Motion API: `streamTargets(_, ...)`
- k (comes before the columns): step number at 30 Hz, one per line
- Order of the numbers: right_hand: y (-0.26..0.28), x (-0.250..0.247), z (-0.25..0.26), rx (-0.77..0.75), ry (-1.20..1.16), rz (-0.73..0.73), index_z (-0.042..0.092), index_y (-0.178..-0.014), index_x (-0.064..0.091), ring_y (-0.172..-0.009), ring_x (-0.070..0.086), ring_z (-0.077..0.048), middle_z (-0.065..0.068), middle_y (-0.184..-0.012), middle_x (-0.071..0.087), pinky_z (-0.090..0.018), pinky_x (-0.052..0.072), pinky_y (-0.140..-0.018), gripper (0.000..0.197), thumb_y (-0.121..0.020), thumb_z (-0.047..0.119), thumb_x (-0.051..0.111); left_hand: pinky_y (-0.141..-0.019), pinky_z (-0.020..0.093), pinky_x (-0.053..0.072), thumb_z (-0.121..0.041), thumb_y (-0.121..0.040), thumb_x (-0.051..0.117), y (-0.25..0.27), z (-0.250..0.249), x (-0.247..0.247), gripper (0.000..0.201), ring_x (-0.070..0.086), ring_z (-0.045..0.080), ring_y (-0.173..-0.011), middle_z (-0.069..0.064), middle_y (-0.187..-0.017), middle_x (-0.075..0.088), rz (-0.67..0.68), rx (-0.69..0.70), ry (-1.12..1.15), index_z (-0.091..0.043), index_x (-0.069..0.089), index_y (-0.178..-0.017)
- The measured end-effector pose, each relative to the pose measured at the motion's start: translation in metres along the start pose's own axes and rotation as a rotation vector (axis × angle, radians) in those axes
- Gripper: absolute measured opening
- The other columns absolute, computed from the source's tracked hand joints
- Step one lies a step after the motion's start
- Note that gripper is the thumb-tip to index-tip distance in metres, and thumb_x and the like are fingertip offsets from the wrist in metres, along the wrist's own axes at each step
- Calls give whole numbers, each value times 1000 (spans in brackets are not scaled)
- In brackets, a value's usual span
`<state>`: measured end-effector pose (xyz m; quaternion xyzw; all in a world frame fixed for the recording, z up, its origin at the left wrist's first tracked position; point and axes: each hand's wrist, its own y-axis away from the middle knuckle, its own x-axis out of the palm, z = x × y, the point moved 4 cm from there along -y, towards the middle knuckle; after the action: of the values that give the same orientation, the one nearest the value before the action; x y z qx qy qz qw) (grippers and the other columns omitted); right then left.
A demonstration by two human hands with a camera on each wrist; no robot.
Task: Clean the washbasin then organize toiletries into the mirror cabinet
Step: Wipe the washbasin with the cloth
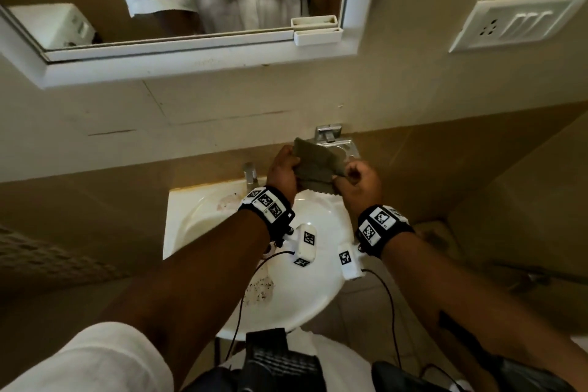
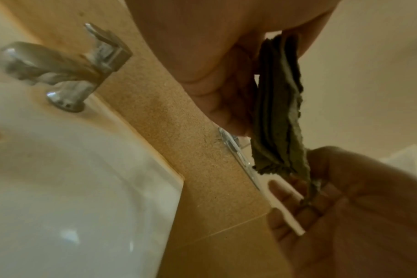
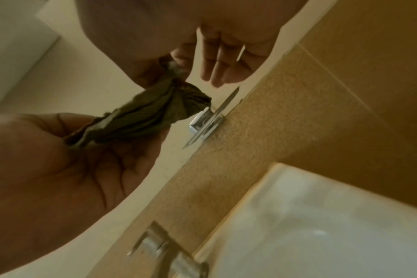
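A folded olive-grey cloth is held between both hands above the back rim of the white washbasin. My left hand grips its left edge, seen as folded layers in the left wrist view. My right hand pinches the cloth's right corner with thumb and forefinger while the other fingers hang loosely. Brownish stains mark the basin's bowl. The mirror cabinet hangs on the wall above, its door closed.
A chrome tap stands at the basin's back left. A metal soap holder is fixed to the wall just behind the cloth. A small white holder sits on the cabinet frame, and a switch plate is on the wall to the right.
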<state>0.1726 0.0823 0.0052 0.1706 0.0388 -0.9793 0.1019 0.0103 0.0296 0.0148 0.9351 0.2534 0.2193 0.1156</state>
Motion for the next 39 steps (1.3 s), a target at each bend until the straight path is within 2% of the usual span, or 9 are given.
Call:
streamTargets(5, 34, 28, -12, 429, -680, 207, 20, -132, 51, -107, 64, -31, -7, -120, 64, -46, 58, -81, 44, -92, 29, 67, -73, 44, 56, -16, -92, 37, 32, 7, -25, 31, 63, 36, -97, 20, -109, 67, -54, -69, 238, -9, 60, -112)
streamTargets(8, 56, 50, -9, 623, -835, 412, 21, -134, 57, -95, 69, -29, -13, -117, 69, -36, 58, -67, 49, -87, 28, 67, -75, 46, 58, -21, -76, 51, 51, 18, -44, 68, 63, 39, -105, 27, -129, 61, -51, -119, 287, 5, 47, -139)
streamTargets(13, 73, 79, -12, 585, -820, 479, 2, -126, 63, -99, 67, -44, -28, -118, 68, -46, 56, -76, 54, -72, -4, 67, -71, 49, 60, -18, -93, 69, 78, 25, -84, 42, 69, 39, -93, 27, -116, 69, -54, -58, 9, 4, 58, -127)
streamTargets(16, 88, 97, -9, 674, -772, 531, -4, -132, 57, -94, 67, -46, -33, -116, 65, -45, 58, -71, 67, -66, 1, 66, -73, 44, 61, -15, -95, 67, 85, 30, -114, 21, 71, 37, -88, 27, -109, 72, -80, -72, -181, -1, 70, -111)
streamTargets(22, 127, 154, 3, 730, -759, 731, 7, -134, 62, -118, 60, -47, -30, -128, 62, -59, 45, -103, 48, -85, 5, 57, -80, 44, 62, -35, -93, 70, 91, 24, -184, 22, 73, 28, -88, 7, -95, 77, -171, -67, -585, -16, 72, -103)
streamTargets(29, 141, 231, -24, 863, -518, 434, 5, -127, 64, -102, 70, -44, -24, -113, 72, -62, 53, -93, 32, -97, 6, 53, -96, 34, 51, -43, -90, 72, 80, 28, -291, 45, 64, 21, -109, -3, -119, 66, -224, -161, -837, -25, 60, -129)
streamTargets(34, 117, 269, -30, 625, -148, 164, 25, -109, 73, -96, 71, -38, -14, -108, 75, -60, 56, -88, 29, -87, 25, 54, -116, 34, 33, -46, -96, 61, 56, 22, -352, 70, 40, 27, -143, 4, -158, 40, -151, -152, -1125, -19, 34, -156)
streamTargets(36, 99, 277, -15, 421, 145, 59, 32, -123, 66, -108, 66, -36, -9, -122, 70, -50, 53, -100, 32, -92, 32, 55, -120, 32, 24, -48, -100, 52, 40, 23, -365, 76, 28, 27, -149, 6, -165, 25, -30, -144, -1286, -15, 19, -160)
streamTargets(39, 75, 291, -3, 90, 327, -8, 21, -149, 45, -135, 49, -29, -7, -149, 51, -41, 37, -116, 54, -96, 10, 54, -124, 34, 12, -47, -105, 38, 27, 31, -372, 74, 9, 25, -155, 6, -169, 2, 193, -178, -1475, -12, 5, -161)
